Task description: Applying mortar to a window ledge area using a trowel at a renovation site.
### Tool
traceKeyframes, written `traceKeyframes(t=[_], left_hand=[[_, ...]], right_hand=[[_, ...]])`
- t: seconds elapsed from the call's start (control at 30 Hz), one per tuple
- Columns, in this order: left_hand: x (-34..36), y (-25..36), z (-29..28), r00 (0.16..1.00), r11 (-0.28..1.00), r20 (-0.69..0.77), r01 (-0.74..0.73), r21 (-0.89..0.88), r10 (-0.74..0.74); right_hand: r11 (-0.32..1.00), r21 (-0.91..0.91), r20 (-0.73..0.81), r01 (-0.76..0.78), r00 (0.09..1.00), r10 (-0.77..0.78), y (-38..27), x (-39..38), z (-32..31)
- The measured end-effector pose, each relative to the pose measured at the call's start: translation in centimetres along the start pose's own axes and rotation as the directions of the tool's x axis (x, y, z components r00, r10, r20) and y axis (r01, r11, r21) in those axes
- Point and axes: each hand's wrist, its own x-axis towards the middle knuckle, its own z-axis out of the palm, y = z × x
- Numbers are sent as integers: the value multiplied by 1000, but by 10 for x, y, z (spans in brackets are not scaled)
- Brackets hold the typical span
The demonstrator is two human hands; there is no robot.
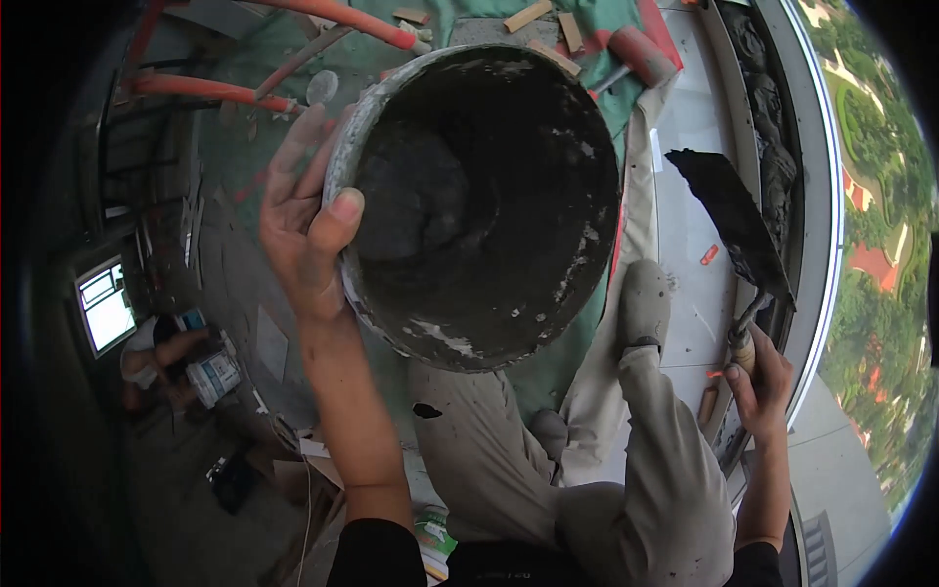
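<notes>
My left hand [323,220] grips the left rim of a round bucket [577,196], thumb over the edge. The bucket is tipped toward me, its inside coated in dark grey mortar, with a lump of mortar [411,196] at the bottom. At the right, my right hand [763,382] is closed round the wooden handle of a trowel [734,225], whose flat blade is raised and dark with mortar. Beyond the trowel runs a narrow channel [753,88] along the window frame, holding dark lumpy material.
Under me lie a green sheet [245,59], pale floor tiles [694,313] and small wood blocks [526,16]. A red-handled mallet [641,54] and red metal frame [205,88] are near the top. A co-worker [156,367] crouches at left. A window with greenery [871,147] is at right.
</notes>
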Motion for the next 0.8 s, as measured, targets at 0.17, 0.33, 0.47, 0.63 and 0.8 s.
traceKeyframes(t=[0.17, 0.33, 0.47, 0.63, 0.8], left_hand=[[8, -2, 3, 1000, 998, 24, 3, -57, -2], [11, -2, 9, 998, 1000, 67, -9, -6, 9], [11, -1, 7, 999, 998, 32, -35, -52, 36], [7, -3, 11, 998, 992, 39, -41, -119, 46], [8, 3, 16, 996, 998, 64, -67, -7, 67]], right_hand=[[975, -99, 369, 197, 918, -148, -47, 100, 39], [911, -112, 364, 397, 870, -334, -82, 171, 83], [843, -281, 402, 459, 854, -330, -102, 199, 103], [737, -441, 181, 512, 855, -485, -105, 244, 162], [728, -495, 239, 475, 880, -411, -102, 249, 221]])
